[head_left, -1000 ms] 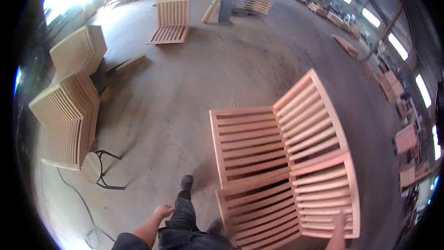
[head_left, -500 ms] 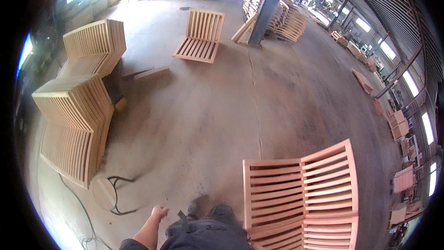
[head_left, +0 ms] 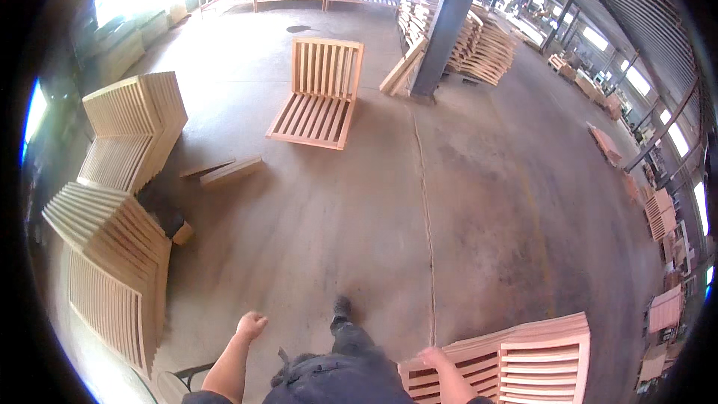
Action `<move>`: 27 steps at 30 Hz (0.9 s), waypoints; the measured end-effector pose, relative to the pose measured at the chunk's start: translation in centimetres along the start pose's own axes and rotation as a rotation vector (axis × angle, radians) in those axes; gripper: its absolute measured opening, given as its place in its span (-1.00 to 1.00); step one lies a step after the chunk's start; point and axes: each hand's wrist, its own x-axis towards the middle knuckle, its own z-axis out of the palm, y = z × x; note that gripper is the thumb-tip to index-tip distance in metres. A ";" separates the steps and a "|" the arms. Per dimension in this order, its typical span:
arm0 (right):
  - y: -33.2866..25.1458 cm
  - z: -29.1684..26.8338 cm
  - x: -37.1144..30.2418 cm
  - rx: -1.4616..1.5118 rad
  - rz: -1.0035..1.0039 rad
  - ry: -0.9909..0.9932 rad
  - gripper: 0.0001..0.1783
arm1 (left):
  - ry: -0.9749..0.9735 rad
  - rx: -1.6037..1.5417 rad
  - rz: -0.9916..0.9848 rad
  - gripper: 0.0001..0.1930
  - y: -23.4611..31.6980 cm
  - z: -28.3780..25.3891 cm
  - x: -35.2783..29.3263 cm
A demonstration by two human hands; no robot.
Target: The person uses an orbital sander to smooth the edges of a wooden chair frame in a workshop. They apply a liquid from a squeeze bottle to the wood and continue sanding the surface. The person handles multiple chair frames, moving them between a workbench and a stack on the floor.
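My left hand (head_left: 252, 325) hangs over the concrete floor with its fingers curled in and nothing visible in it. My right hand (head_left: 432, 357) is somewhat blurred and overlaps the edge of a stack of slatted wooden chair frames (head_left: 544, 372) at the lower right. Whether it touches the stack I cannot tell, and its fingers do not show clearly. Farther ahead, one L-shaped slatted chair frame (head_left: 317, 117) stands alone on the floor. My foot (head_left: 342, 307) is stepped forward between my hands.
Two nested stacks of slatted frames (head_left: 105, 284) line the left side. Loose wooden boards (head_left: 232, 170) and a small wood block (head_left: 182, 233) lie near them. A round stool (head_left: 172, 387) is at the lower left. A steel post (head_left: 441, 37) rises ahead beside piled wooden parts (head_left: 482, 49).
I have stepped forward, so the lone frame is nearer and the right-hand stack and the stool have slid toward the lower edge. My right hand has come into view.
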 end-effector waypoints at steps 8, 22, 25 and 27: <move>-12.8 -33.5 24.0 0.808 0.287 0.084 -0.34 | -0.121 -0.429 -0.695 -0.50 0.4 -0.5 4.3; -10.4 -73.0 63.1 0.723 0.255 0.013 -0.41 | 0.274 -0.525 -0.131 -0.63 40.4 -20.9 50.7; -8.5 -77.5 72.5 0.683 0.230 0.039 -0.37 | 0.379 -0.923 0.047 -0.63 51.3 -29.0 53.2; -8.7 -80.3 78.0 0.612 0.142 0.098 -0.43 | 0.423 -1.021 0.036 -0.64 54.8 -31.6 53.5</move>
